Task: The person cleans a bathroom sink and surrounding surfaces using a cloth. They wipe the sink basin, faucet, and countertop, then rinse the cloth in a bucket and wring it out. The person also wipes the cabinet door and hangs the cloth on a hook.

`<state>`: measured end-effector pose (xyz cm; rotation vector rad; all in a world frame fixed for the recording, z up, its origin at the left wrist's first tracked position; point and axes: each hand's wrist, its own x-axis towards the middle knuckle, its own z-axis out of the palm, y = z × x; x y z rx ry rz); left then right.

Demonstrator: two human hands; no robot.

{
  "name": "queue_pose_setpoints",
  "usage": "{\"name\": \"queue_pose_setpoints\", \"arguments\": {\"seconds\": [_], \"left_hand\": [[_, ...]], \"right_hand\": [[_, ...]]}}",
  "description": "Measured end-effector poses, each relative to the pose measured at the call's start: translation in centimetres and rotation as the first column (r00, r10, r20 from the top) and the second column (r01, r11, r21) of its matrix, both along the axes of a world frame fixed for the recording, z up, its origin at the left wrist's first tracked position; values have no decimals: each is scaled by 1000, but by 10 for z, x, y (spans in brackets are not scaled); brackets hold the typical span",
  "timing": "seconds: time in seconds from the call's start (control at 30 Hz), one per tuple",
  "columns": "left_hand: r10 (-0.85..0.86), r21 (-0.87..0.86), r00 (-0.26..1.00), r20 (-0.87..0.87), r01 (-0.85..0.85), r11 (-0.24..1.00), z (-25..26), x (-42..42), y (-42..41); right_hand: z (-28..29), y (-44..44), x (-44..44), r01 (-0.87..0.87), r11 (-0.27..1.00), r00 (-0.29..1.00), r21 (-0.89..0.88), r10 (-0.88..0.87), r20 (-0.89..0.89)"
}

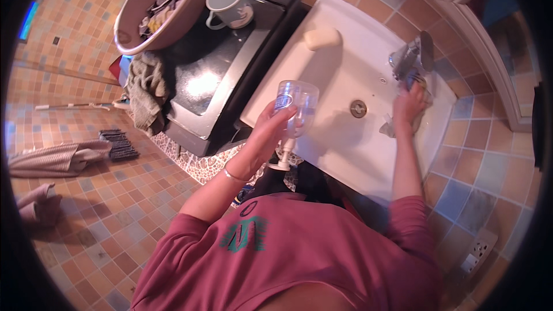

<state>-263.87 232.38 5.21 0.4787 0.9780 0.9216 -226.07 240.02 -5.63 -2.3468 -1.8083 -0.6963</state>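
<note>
My left hand [273, 123] holds a clear plastic container [306, 99] over the near left edge of the white sink [354, 151]. A white pump head [284, 157] shows just below that container. Over the sink's right side, my right hand [409, 101] is at the metal faucet [406, 58], with its fingers on something small, blue and yellow, too blurred to name. A grey cloth-like piece [388, 127] lies in the sink beside my right wrist. Left of the faucet is the round drain [358, 108]. A cream bar of soap [322, 38] rests near the far left corner.
Left of the sink stands a black-topped washing machine [203, 65], bearing an enamel mug [231, 6] and a pink basin [173, 30] with clothes. A grey towel [147, 90] hangs at its side. A wall socket [479, 250] is at the lower right.
</note>
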Motion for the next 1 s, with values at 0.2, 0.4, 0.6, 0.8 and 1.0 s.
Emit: {"name": "queue_pose_setpoints", "arguments": {"seconds": [0.2,0.4,0.6,0.8,1.0], "left_hand": [[57,-283,971,232,11,959,1,0,10],[-62,-213,914,401,159,964,18,33,42],[-184,-263,820,541,373,890,39,108,52],[-362,-272,688,629,630,727,13,206,40],[-311,-312,631,710,679,665,-5,316,56]], "right_hand": [[-24,1,-45,-179,966,984,184,180,16],[-57,-69,-42,-390,909,878,-148,318,-357],[-7,-113,-40,-146,989,761,-16,102,-641],[3,-168,-42,19,999,773,31,5,-634],[3,-187,-26,34,992,727,123,60,-684]]}}
